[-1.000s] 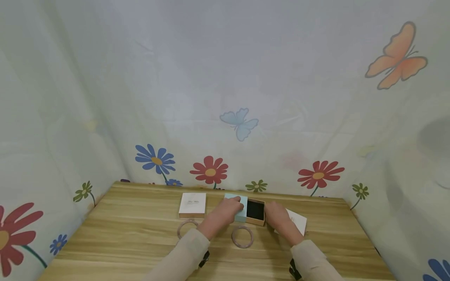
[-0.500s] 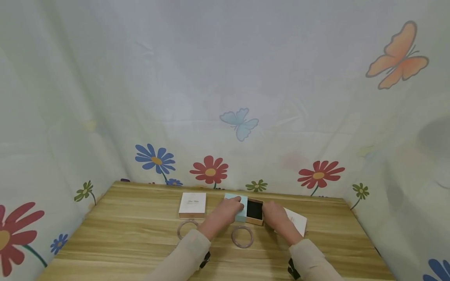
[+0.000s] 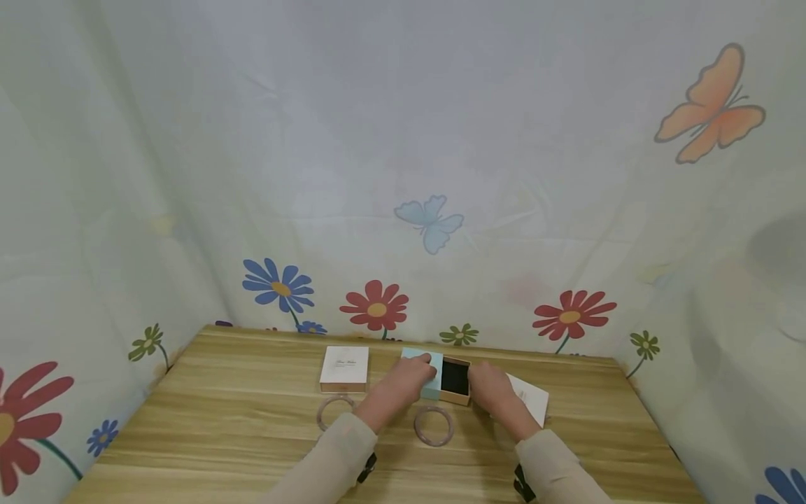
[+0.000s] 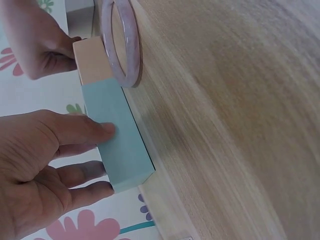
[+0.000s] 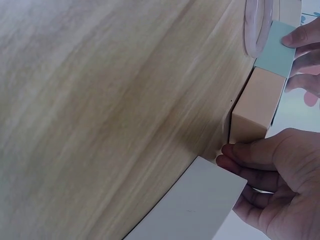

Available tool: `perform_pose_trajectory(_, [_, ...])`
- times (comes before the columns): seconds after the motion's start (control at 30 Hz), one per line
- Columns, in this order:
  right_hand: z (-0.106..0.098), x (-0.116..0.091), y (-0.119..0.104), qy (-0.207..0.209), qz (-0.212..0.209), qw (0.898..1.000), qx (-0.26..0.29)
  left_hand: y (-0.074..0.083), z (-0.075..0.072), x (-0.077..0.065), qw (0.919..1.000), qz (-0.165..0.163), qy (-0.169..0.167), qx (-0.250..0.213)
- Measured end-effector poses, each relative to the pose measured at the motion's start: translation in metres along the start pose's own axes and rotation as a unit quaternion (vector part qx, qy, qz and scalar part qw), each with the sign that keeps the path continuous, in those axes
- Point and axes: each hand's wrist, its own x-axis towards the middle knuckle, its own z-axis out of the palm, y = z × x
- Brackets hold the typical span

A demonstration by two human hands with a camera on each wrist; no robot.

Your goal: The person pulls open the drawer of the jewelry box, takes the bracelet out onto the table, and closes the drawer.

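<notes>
Toward the back edge of the table (image 3: 220, 413), the left hand (image 3: 403, 381) pinches the blue sleeve (image 4: 125, 142); the right hand (image 3: 494, 392), fingers bent, thumb against forefinger, meets the half-out drawer (image 3: 455, 378) — a crooked push or tight squeeze could jam it.

"What lies farthest left along the far side of the wooden tabletop (image 3: 220, 420)?"

"A white square box (image 3: 344, 364). Right of it, a light-blue box sleeve (image 4: 122, 145) with the left hand (image 3: 408, 378) on it. A tan box drawer (image 5: 257, 95) juts from its right end."

"Farther right?"

"The right hand (image 3: 492, 387), at the drawer's right end, then a second white box (image 3: 534, 402), partly hidden by that hand."

"And nearer?"

"One pale-pink round bangle (image 3: 319, 414) before the leftmost box, another pale-pink round bangle (image 3: 416, 425) before the sleeve, between the forearms. A flower-printed cloth backdrop (image 3: 315, 210) hangs behind everything."
</notes>
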Motion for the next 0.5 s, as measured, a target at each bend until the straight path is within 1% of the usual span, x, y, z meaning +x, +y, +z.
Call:
perform_pose_trajectory(0.17, [-0.0001,0.0006,-0.0005,-0.001,-0.003,1.000,-0.003,-0.0003,-0.0003,0.0002,1.0000,0.001,0.001,-0.001])
perform_pose_trajectory(0.4, [-0.0003,0.0023,-0.0006,-0.011,0.003,1.000,-0.001,0.0003,-0.0025,0.0002,1.0000,-0.001,-0.004,-0.006])
perform_pose_trajectory(0.5, [0.0000,0.0018,-0.0010,-0.006,-0.001,1.000,-0.002,0.0009,-0.0025,-0.0004,0.9999,-0.003,-0.007,-0.007])
